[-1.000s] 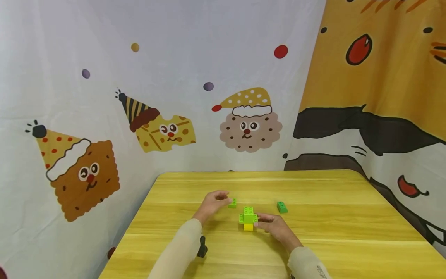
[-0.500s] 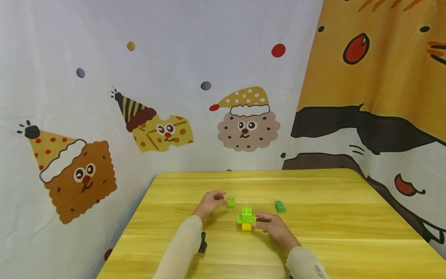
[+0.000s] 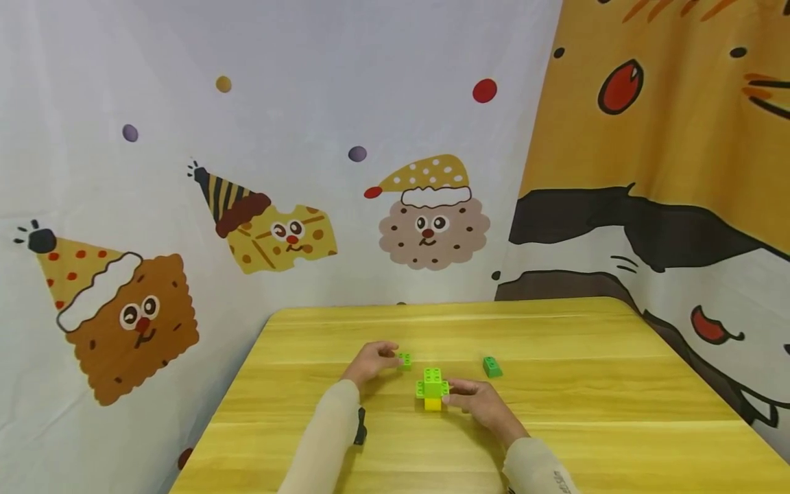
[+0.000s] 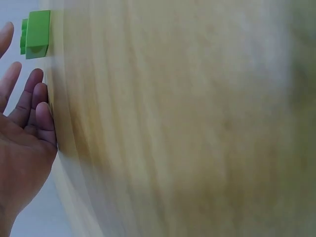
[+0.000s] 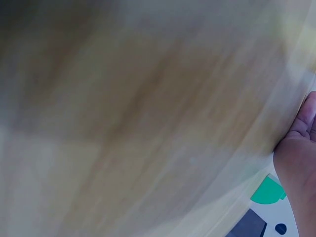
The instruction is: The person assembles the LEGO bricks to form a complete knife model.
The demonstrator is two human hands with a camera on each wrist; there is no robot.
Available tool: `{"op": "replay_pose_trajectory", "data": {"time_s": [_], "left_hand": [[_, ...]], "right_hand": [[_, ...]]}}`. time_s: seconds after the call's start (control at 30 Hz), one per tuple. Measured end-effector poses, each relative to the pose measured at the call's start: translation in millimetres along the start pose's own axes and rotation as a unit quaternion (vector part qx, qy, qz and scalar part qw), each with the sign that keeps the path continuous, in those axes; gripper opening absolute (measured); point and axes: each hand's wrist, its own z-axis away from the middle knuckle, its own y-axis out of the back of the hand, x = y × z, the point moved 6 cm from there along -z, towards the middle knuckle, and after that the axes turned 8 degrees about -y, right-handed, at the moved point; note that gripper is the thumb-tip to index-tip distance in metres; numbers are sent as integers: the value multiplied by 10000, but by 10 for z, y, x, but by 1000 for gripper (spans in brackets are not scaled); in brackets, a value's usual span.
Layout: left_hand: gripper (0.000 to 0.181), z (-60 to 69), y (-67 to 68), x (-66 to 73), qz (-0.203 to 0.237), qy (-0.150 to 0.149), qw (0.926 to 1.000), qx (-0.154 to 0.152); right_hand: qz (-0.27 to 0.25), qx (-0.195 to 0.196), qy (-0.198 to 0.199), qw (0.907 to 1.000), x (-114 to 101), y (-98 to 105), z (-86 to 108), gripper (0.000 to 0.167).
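Observation:
A small build stands on the table: light green bricks (image 3: 433, 385), two side studs jutting out, over a yellow block (image 3: 433, 404). At its right side is my right hand (image 3: 484, 405), thumb and fingers apart beside the green part; contact is unclear. My left hand (image 3: 369, 361), fingers spread, has its thumb next to a loose light green brick (image 3: 404, 361). In the left wrist view a gap shows between the left hand (image 4: 24, 148) and a green brick (image 4: 38, 33). The right wrist view cuts off the fingertips of the right hand (image 5: 298, 158).
A darker green sloped brick (image 3: 492, 367) lies right of the build, farther back, and shows as a green piece (image 5: 268, 190) in the right wrist view. Behind the wooden table (image 3: 555, 343) hangs a printed cloth (image 3: 296, 123).
The whole head view has shifted slightly, so table and bricks appear farther left. Both hands keep about the same place beside the bricks.

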Motion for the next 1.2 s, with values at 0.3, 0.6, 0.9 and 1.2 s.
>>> {"op": "replay_pose_trajectory", "data": {"time_s": [0.3,0.6,0.9,1.2], "left_hand": [[46,-1,7,-16,-211,83,9997,45],[44,-23,-25,-51,-299,18,9995,87],[40,-18,-42,-30,-385,-94,9991,141],[37,32,-25,52,-408,-107,9990,143]], "right_hand": [[66,-53,91,9999,-30,-27,-11,51],[47,-88,81,9999,-51,-42,3,51],[35,-41,59,10000,-42,-36,-1,52],[43,2,12,10000,-6,-17,3,54]]}}
